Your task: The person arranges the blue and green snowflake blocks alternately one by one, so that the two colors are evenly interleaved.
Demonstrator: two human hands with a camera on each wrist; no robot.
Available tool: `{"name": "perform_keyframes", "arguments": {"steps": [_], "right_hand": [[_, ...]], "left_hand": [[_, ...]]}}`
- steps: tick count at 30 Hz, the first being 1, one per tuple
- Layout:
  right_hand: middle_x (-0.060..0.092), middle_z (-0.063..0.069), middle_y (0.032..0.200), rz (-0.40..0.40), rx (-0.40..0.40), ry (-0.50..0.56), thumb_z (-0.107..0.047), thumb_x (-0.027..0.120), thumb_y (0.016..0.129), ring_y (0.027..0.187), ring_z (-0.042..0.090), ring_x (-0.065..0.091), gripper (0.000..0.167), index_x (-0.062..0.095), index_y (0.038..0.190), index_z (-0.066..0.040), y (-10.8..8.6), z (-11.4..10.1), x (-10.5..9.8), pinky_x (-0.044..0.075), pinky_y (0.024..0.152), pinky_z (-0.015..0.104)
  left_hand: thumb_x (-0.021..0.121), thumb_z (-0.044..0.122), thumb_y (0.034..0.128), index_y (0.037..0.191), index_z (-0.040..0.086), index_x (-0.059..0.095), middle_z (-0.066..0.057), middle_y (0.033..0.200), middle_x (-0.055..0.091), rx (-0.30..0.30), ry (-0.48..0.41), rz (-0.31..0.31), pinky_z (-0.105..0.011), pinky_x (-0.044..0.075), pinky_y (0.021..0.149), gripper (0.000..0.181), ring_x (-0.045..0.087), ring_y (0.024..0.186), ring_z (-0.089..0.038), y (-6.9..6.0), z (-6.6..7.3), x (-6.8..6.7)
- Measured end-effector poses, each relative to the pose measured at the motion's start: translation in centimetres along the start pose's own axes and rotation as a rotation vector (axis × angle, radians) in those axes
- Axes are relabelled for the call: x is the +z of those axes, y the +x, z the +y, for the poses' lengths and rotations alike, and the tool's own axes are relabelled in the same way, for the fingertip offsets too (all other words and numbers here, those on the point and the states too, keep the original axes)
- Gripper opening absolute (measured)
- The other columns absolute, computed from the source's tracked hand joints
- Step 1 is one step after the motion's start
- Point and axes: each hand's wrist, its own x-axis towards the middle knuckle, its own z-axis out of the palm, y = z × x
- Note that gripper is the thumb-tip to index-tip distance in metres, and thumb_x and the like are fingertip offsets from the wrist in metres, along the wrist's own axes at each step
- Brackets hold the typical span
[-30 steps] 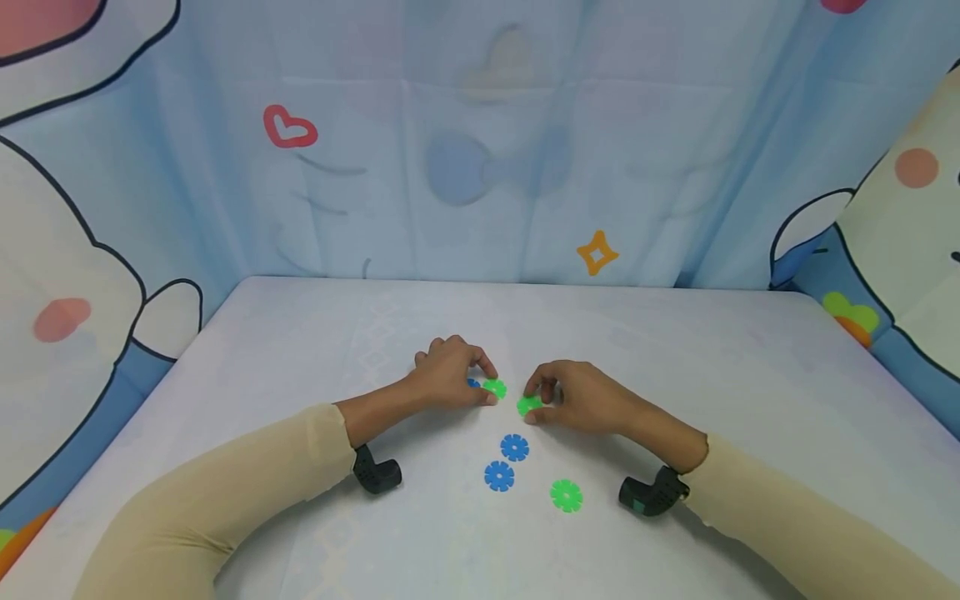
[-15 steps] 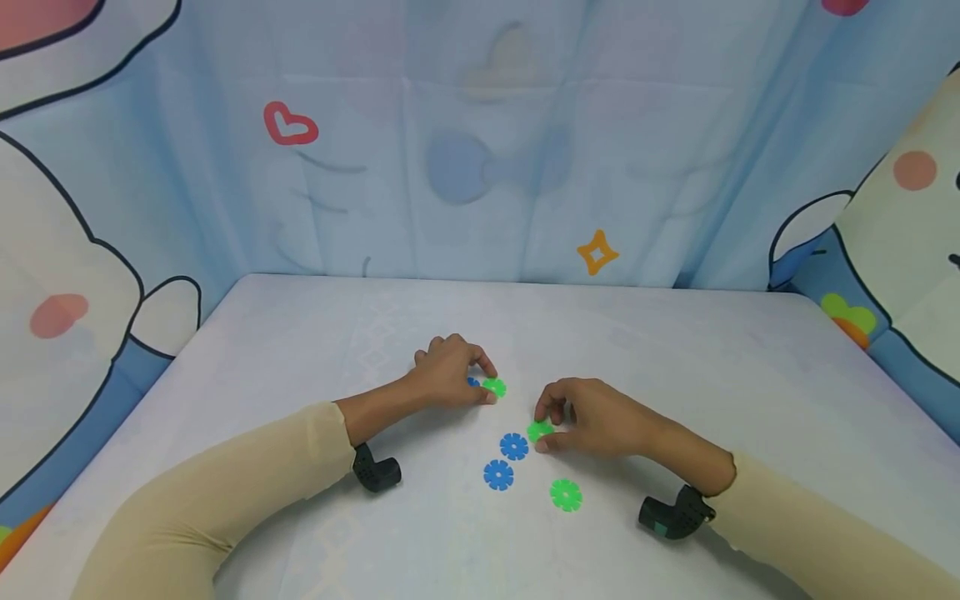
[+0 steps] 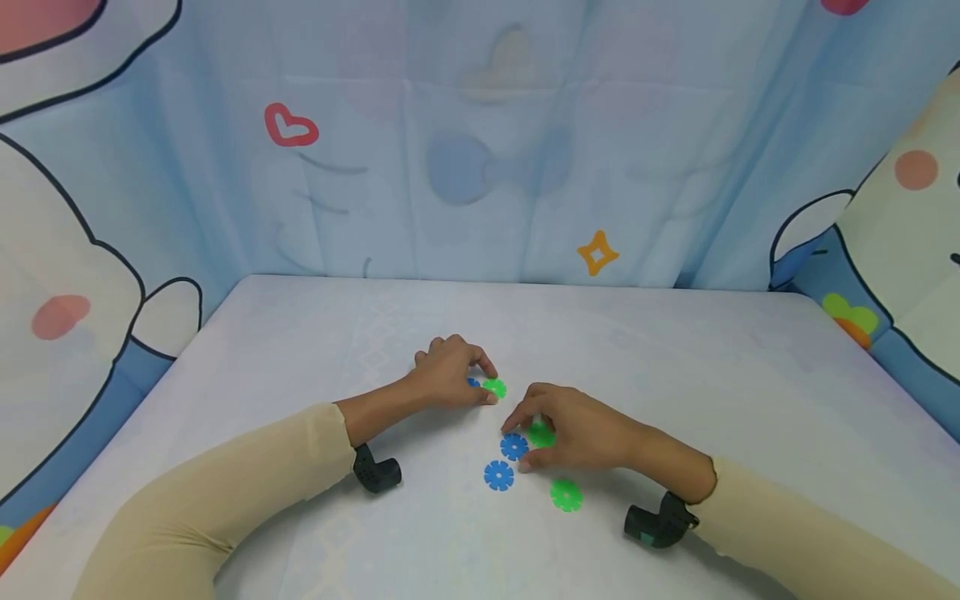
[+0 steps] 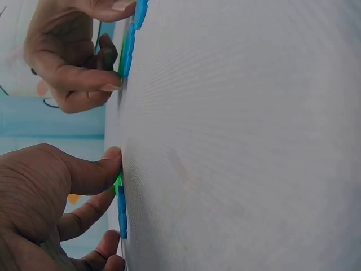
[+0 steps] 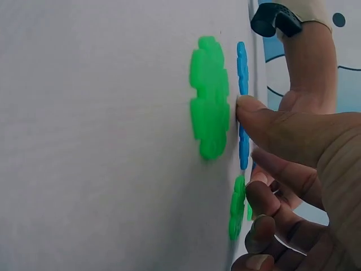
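Discs (image 3: 498, 476), blue and green, flat on the table (image 3: 645, 333). Left hand (image 3: 450, 377): thumb and forefinger narrowly parted, pinching a green disc (image 3: 494, 388) by its edges; partly hidden blue disc (image 3: 473, 382) beside it. Right hand (image 3: 587, 427): thumb and forefinger moderately spread, astride the upper of two near blue discs (image 3: 513, 447); whether they grip cannot be told. Another green disc lies nearer the palm.

Hanging across the back, there's a pale blue printed fabric curtain (image 3: 480, 233): red heart outline (image 3: 291, 125) upper left, orange four-pointed star (image 3: 597, 252) lower right, black-outlined pale cartoon figure (image 3: 52, 225) far left, fronted by a white cloth-covered tabletop (image 3: 675, 350).
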Motion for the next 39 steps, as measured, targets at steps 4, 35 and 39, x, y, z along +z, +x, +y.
{"name": "perform_keyframes", "arguments": {"steps": [4,35,39], "right_hand": [[0.06,-0.014,0.097,-0.001,-0.025,-0.021,-0.041,0.083,0.078,0.084,0.008,0.053,0.031,0.074,0.105,-0.03,0.18,0.07,0.1,0.046,0.07,0.022],[0.057,-0.012,0.089,-0.061,-0.101,0.058,-0.03,0.078,0.085,0.072,0.009,0.051,0.034,0.069,0.118,-0.027,-0.15,0.33,0.09,0.044,0.065,0.019],[0.058,-0.012,0.091,-0.072,-0.083,0.065,-0.03,0.079,0.084,0.075,0.01,0.052,0.036,0.069,0.119,-0.027,-0.21,0.26,0.01,0.044,0.067,0.019]], "left_hand": [[0.081,0.038,0.0789,0.102,0.026,0.075,-0.006,0.114,0.061,0.005,0.0,0.004,-0.05,0.04,0.085,0.027,0.051,0.11,-0.029,0.03,0.01,-0.02],[0.081,0.038,0.079,0.102,0.025,0.075,-0.006,0.114,0.062,0.008,-0.002,0.017,-0.048,0.039,0.083,0.027,0.051,0.11,-0.029,-0.01,-0.05,0.09],[0.082,0.038,0.0788,0.102,0.025,0.075,-0.006,0.114,0.062,0.017,-0.003,0.02,-0.048,0.039,0.083,0.027,0.051,0.11,-0.029,0.01,-0.12,0.11]]}}
